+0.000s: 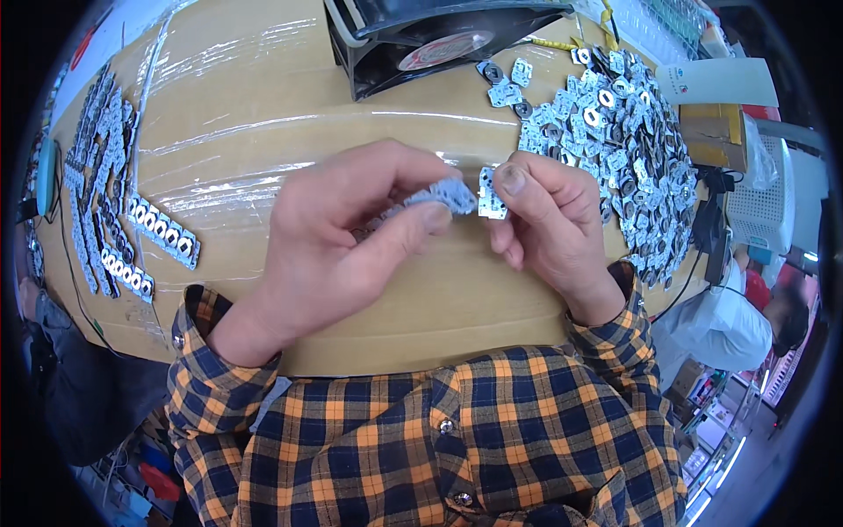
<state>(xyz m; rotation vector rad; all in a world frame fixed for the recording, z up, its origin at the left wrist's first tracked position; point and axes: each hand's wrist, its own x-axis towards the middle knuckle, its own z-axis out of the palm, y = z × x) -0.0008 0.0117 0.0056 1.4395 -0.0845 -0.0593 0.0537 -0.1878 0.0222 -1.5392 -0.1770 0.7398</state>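
My left hand (338, 237) is closed around a short stack of small grey-blue metal plates (439, 195), pinched between thumb and fingers. My right hand (549, 220) pinches a single small plate (490, 198) of the same kind, held right against the end of the stack. Both hands hover over a tan table (263, 114) wrapped in clear film. A big heap of loose plates (615, 132) with round holes lies just beyond my right hand.
Rows of lined-up plates (132, 228) lie at the table's left side. A black square fan (430, 39) stands at the far edge. A cardboard box (716, 132) and a white basket (764, 206) sit at the right. Another person (746, 316) is low on the right.
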